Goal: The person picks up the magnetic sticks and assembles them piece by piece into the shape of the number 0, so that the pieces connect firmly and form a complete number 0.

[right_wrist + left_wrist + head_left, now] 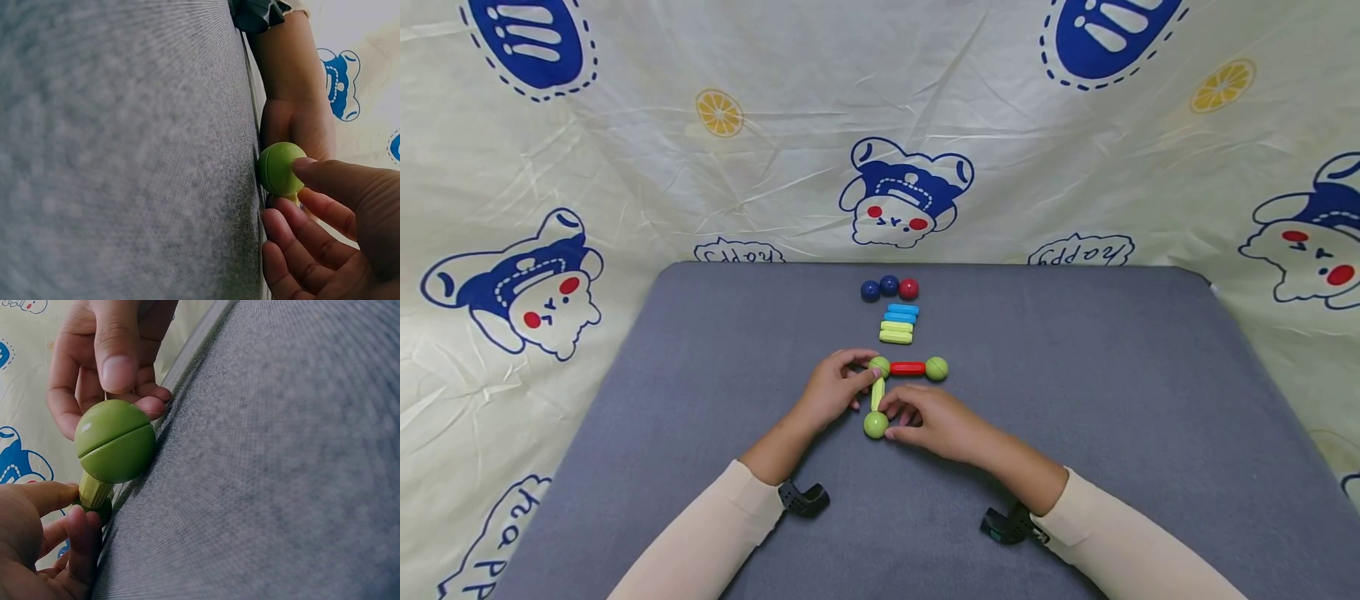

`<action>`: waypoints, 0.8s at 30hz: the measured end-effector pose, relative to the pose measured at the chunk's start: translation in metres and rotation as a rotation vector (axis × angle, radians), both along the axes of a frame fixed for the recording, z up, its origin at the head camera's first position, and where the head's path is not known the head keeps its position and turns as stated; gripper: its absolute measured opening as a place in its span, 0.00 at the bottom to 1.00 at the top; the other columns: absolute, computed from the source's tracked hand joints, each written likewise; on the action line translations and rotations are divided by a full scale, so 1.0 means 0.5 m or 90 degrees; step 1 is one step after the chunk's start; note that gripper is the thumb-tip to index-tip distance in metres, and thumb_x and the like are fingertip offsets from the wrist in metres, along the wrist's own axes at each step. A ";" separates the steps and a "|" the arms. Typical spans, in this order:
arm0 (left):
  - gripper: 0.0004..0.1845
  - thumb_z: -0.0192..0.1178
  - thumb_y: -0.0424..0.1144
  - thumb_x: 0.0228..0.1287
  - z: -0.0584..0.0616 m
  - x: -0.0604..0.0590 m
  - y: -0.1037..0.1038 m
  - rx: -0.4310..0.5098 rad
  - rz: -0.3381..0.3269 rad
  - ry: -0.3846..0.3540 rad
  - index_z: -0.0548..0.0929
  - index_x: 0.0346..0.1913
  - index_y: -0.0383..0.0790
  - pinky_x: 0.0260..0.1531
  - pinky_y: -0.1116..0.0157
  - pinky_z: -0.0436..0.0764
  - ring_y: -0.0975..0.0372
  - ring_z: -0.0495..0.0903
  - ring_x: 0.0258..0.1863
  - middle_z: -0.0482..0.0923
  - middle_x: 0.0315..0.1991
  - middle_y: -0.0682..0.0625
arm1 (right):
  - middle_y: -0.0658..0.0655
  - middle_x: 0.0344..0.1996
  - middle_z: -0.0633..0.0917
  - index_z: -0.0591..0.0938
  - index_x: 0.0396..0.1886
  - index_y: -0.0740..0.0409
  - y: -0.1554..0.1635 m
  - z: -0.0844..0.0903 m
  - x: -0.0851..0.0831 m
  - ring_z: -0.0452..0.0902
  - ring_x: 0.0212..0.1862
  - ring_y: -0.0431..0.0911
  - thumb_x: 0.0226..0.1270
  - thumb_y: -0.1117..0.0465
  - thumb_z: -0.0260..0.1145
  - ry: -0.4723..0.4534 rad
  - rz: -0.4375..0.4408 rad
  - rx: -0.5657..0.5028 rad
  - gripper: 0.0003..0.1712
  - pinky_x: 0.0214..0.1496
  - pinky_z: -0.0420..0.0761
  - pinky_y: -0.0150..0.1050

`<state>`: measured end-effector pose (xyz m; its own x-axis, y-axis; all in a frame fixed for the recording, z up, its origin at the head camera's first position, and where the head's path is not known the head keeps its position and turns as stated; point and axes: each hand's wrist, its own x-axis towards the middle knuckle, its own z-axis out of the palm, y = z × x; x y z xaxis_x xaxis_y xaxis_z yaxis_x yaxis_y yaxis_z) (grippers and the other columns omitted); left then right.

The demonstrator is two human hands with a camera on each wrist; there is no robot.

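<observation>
On the grey mat lies an L of magnetic pieces. A green corner ball joins a red stick, which ends in another green ball. A yellow-green stick runs from the corner to the near green ball. My left hand pinches the corner ball, thumb and fingers beside the stick. My right hand grips the near ball, thumb pressed on that ball.
Behind the L lies a stack of two blue sticks and two yellow-green sticks. Two dark blue balls and a red ball sit near the mat's far edge. A printed cloth hangs all around.
</observation>
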<state>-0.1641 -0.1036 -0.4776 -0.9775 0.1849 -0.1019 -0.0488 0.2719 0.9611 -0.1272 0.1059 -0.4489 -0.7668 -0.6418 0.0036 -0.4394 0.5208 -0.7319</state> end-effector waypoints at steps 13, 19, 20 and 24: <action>0.17 0.67 0.41 0.67 0.002 0.003 0.000 -0.012 0.003 0.000 0.85 0.57 0.42 0.18 0.68 0.78 0.64 0.77 0.26 0.78 0.48 0.43 | 0.52 0.46 0.86 0.83 0.54 0.56 0.024 0.013 -0.025 0.81 0.44 0.40 0.68 0.57 0.71 0.006 -0.082 -0.048 0.17 0.48 0.83 0.36; 0.17 0.67 0.41 0.67 0.004 0.004 0.000 -0.022 0.001 -0.003 0.85 0.57 0.42 0.18 0.68 0.79 0.64 0.77 0.26 0.78 0.48 0.44 | 0.56 0.45 0.84 0.84 0.53 0.56 0.042 0.021 -0.044 0.80 0.46 0.45 0.67 0.58 0.72 0.016 -0.144 -0.065 0.17 0.50 0.82 0.41; 0.17 0.67 0.41 0.67 0.004 0.004 0.000 -0.023 0.001 -0.003 0.85 0.57 0.42 0.18 0.68 0.79 0.64 0.77 0.26 0.78 0.48 0.44 | 0.56 0.45 0.84 0.84 0.53 0.56 0.046 0.023 -0.048 0.79 0.46 0.45 0.67 0.58 0.72 0.017 -0.155 -0.066 0.17 0.50 0.81 0.42; 0.17 0.67 0.41 0.67 0.004 0.003 0.001 -0.023 0.002 -0.008 0.85 0.57 0.43 0.18 0.68 0.79 0.64 0.77 0.27 0.78 0.49 0.44 | 0.57 0.46 0.83 0.85 0.53 0.56 0.060 0.026 -0.061 0.78 0.48 0.49 0.67 0.58 0.72 0.029 -0.195 -0.059 0.16 0.51 0.80 0.45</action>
